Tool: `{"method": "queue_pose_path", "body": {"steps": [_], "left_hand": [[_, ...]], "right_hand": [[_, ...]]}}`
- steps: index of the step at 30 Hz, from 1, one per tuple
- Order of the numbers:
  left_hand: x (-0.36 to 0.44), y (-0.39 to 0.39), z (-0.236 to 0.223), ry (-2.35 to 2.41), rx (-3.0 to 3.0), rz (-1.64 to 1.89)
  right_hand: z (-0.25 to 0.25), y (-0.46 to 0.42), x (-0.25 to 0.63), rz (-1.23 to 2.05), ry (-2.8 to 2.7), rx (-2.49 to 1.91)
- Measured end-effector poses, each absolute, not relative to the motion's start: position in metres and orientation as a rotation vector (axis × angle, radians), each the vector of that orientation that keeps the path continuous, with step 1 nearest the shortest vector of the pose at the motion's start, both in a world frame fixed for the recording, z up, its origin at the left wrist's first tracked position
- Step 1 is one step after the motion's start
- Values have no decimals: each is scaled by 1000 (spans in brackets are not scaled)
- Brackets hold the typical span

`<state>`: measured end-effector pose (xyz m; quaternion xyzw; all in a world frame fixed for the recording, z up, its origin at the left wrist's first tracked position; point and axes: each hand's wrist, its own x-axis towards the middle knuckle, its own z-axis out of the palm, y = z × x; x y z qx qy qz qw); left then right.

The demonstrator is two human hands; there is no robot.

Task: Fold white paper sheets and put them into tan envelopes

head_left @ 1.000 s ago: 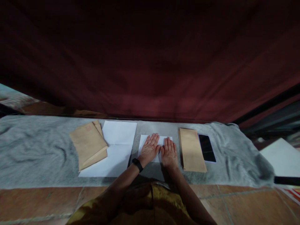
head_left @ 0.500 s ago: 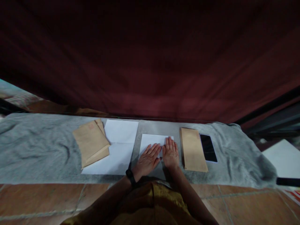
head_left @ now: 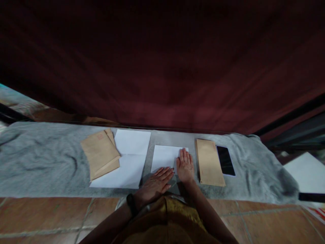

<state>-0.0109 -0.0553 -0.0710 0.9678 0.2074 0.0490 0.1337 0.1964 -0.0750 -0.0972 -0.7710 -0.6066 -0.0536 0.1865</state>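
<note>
- Head view, twelve o'clock pointing away from me: the small white sheet [head_left: 164, 157] lies flat in front of me, its long axis seemingly running from nine to three o'clock.
- My right hand [head_left: 185, 167] lies flat over the sheet's three o'clock end, fingers straight and close together, gripping nothing; most of the uncovered paper is at ten o'clock from it.
- My left hand [head_left: 153, 186] is laid out flat too, gripping nothing, its fingers slanting toward two o'clock across the near edge; the bare paper sits at one o'clock from it. I cannot tell how hard it presses.
- So the right hand reaches farther onto the sheet, the left only its six o'clock side.
- Around ten o'clock from my left hand, brown envelopes [head_left: 101, 150] overlap a larger creased sheet [head_left: 133, 142].
- Between two and three o'clock from my right: an envelope stack [head_left: 210, 164], then a phone [head_left: 225, 161].
</note>
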Motion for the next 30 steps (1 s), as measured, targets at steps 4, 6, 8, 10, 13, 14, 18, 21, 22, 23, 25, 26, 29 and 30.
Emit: {"method": "queue_pose_path", "body": {"steps": [4, 6, 8, 10, 13, 14, 18, 21, 22, 23, 25, 26, 29, 30], "left_hand": [[-14, -56, -57, 582, 2742, 237], [-14, -55, -51, 657, 2693, 301], [-11, -52, -49, 797, 2662, 376], [-7, -49, -51, 960, 2662, 441], [-1, -42, -62, 1153, 2692, 470], [1, -40, -67, 1204, 2702, 463], [1, -35, -81, 1300, 2743, 425], [-2, -36, -87, 1363, 2734, 441], [-3, -37, -89, 1389, 2715, 451], [-3, -38, -91, 1413, 2689, 466], [-4, -39, -93, 1450, 2611, 516], [-4, -39, -93, 1459, 2559, 555], [-3, -33, -90, 1457, 2338, 696], [-2, -29, -88, 1460, 2238, 734]], "right_hand": [[-97, -74, 198, -161, -1701, -2152], [-95, -74, 197, -165, -1696, -2149], [-92, -75, 192, -165, -1718, -2129], [-88, -77, 184, -141, -1799, -2063], [-86, -80, 168, -69, -1934, -1946], [-86, -80, 164, -51, -1953, -1933], [-89, -82, 162, -60, -1941, -1967], [-91, -84, 172, -121, -1904, -2015], [-91, -85, 175, -140, -1892, -2035], [-91, -87, 179, -158, -1880, -2055], [-91, -90, 184, -181, -1855, -2092], [-91, -92, 186, -185, -1843, -2105], [-90, -97, 188, -186, -1813, -2119], [-90, -98, 189, -183, -1811, -2120]]}}
